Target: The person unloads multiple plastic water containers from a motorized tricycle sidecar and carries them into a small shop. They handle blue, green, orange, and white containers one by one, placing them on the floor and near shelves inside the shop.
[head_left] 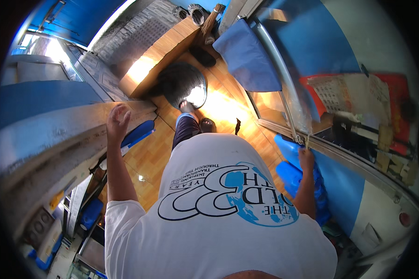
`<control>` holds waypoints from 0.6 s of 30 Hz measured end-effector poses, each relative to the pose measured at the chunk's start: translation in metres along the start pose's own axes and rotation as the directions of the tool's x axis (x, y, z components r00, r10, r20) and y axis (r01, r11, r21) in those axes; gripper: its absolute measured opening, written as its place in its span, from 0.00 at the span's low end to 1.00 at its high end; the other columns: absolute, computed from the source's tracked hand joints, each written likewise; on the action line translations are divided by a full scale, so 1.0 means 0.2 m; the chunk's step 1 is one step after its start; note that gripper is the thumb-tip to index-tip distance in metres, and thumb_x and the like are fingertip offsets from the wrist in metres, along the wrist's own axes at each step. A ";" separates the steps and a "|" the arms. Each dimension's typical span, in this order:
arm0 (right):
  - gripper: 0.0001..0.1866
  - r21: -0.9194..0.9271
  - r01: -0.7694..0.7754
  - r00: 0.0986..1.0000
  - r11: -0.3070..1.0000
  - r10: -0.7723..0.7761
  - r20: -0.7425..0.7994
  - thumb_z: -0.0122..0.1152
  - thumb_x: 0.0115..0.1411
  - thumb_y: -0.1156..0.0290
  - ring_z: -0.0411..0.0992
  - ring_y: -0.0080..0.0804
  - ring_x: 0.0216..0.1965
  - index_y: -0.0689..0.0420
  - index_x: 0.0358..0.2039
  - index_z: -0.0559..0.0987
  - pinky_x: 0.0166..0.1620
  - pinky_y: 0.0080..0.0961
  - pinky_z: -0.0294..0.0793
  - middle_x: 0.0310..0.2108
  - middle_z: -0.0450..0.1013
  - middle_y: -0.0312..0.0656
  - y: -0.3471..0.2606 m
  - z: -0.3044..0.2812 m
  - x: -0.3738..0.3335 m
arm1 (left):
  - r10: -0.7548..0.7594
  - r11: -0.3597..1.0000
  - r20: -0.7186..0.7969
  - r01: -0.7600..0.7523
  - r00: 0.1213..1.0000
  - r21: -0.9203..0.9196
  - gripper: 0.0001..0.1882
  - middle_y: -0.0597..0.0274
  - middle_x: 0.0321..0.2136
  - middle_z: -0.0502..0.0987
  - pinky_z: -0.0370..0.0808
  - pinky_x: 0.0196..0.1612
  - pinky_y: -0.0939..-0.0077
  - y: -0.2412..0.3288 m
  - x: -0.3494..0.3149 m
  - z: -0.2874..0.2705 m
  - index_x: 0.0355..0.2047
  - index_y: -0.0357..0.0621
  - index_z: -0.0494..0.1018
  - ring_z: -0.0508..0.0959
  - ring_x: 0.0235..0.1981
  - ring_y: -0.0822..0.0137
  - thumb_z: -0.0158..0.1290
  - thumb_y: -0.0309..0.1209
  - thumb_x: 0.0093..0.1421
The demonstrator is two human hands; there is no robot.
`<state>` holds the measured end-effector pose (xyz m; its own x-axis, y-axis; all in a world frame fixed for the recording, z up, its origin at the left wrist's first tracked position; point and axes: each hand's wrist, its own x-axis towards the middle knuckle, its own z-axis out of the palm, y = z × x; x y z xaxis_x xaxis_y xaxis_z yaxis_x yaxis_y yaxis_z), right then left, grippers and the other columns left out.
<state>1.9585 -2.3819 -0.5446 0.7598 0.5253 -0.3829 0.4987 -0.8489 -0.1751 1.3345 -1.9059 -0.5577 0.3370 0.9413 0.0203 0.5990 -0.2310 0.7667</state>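
My left hand is raised with its fingers loosely bent and apart, and nothing shows in it. It is nearest the worn ledge of the blue and white wall on the left. On the right my right hand is closed at the metal frame of a glass panel. Its fingers are by a small metal latch, and a small pale piece sticks up from them. What exactly they grip is too small to tell.
Ahead, a dark round mat lies under my foot beside a wooden step. A blue cloth hangs at the door. Shoes and a broom stand beyond. Blue plastic items are below my right hand.
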 end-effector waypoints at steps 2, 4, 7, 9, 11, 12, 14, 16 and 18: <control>0.19 0.038 0.105 0.994 0.994 -0.103 -0.049 0.54 0.59 0.58 0.72 0.60 0.41 0.64 0.38 0.76 0.43 0.47 0.71 0.36 0.74 0.61 -0.28 0.11 0.26 | -0.109 0.987 0.021 0.111 0.994 -0.114 0.12 0.58 0.41 0.75 0.71 0.49 0.75 -0.17 0.07 0.06 0.41 0.36 0.74 0.75 0.44 0.68 0.58 0.28 0.57; 0.25 -0.065 0.091 0.989 0.994 -0.098 -0.114 0.55 0.59 0.59 0.71 0.60 0.46 0.60 0.53 0.68 0.49 0.46 0.70 0.43 0.73 0.62 -0.56 0.15 0.49 | -0.307 0.914 0.105 0.323 0.946 -0.245 0.12 0.61 0.40 0.75 0.71 0.48 0.77 -0.31 0.18 0.08 0.42 0.37 0.73 0.74 0.42 0.71 0.57 0.28 0.59; 0.34 -0.094 -0.115 0.993 0.989 0.112 -0.037 0.56 0.59 0.58 0.70 0.60 0.50 0.56 0.62 0.57 0.51 0.46 0.69 0.49 0.71 0.62 -0.82 0.15 0.76 | -0.377 0.832 0.204 0.427 0.903 -0.355 0.13 0.66 0.38 0.75 0.71 0.44 0.80 -0.43 0.28 0.11 0.44 0.38 0.72 0.73 0.39 0.75 0.55 0.30 0.61; 0.38 -0.120 -0.225 0.974 0.967 0.222 -0.037 0.57 0.59 0.57 0.70 0.60 0.50 0.56 0.64 0.53 0.52 0.46 0.69 0.50 0.71 0.62 -0.87 0.15 0.90 | -0.450 0.736 0.247 0.513 0.858 -0.443 0.14 0.68 0.36 0.74 0.70 0.41 0.83 -0.45 0.33 0.11 0.46 0.39 0.70 0.73 0.36 0.77 0.54 0.32 0.62; 0.40 -0.098 -0.311 0.950 0.945 0.305 -0.065 0.58 0.58 0.54 0.69 0.59 0.52 0.57 0.64 0.53 0.53 0.45 0.69 0.51 0.70 0.61 -0.85 0.14 1.01 | -0.556 0.656 0.261 0.609 0.789 -0.445 0.15 0.68 0.35 0.73 0.70 0.40 0.84 -0.44 0.35 0.10 0.47 0.39 0.70 0.72 0.35 0.78 0.55 0.32 0.62; 0.40 -0.103 -0.289 0.957 0.952 0.286 -0.040 0.59 0.57 0.54 0.69 0.59 0.53 0.57 0.64 0.53 0.54 0.45 0.68 0.52 0.69 0.61 -0.83 0.15 1.05 | -0.635 0.583 0.282 0.686 0.719 -0.435 0.15 0.69 0.34 0.73 0.69 0.39 0.84 -0.43 0.36 0.09 0.47 0.40 0.70 0.71 0.35 0.78 0.55 0.33 0.62; 0.40 -0.137 -0.286 0.957 0.949 0.289 0.001 0.59 0.57 0.53 0.68 0.58 0.53 0.57 0.64 0.54 0.54 0.45 0.68 0.53 0.69 0.61 -0.80 0.18 1.13 | -0.626 0.565 0.287 0.675 0.725 -0.474 0.17 0.68 0.36 0.72 0.69 0.39 0.85 -0.41 0.37 0.09 0.49 0.39 0.68 0.71 0.36 0.79 0.54 0.33 0.62; 0.38 -0.167 -0.284 0.953 0.944 0.297 0.055 0.59 0.57 0.52 0.68 0.56 0.55 0.56 0.62 0.57 0.56 0.45 0.67 0.54 0.68 0.59 -0.78 0.23 1.19 | -0.654 0.531 0.290 0.697 0.698 -0.481 0.18 0.67 0.38 0.72 0.69 0.39 0.86 -0.39 0.37 0.10 0.50 0.39 0.67 0.71 0.37 0.79 0.54 0.32 0.63; 0.37 -0.222 -0.295 0.945 0.929 0.318 0.076 0.60 0.57 0.52 0.68 0.55 0.55 0.55 0.62 0.58 0.56 0.45 0.66 0.54 0.68 0.59 -0.79 0.26 1.20 | -0.654 0.515 0.292 0.693 0.698 -0.504 0.19 0.65 0.40 0.72 0.70 0.43 0.84 -0.38 0.37 0.10 0.51 0.38 0.65 0.72 0.39 0.76 0.54 0.31 0.62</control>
<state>2.0412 -2.1253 -0.6564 0.8450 0.2224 -0.4863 0.3322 -0.9310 0.1513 1.3279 -1.8234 -0.6277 0.0556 0.7363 -0.6743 0.1760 0.6576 0.7326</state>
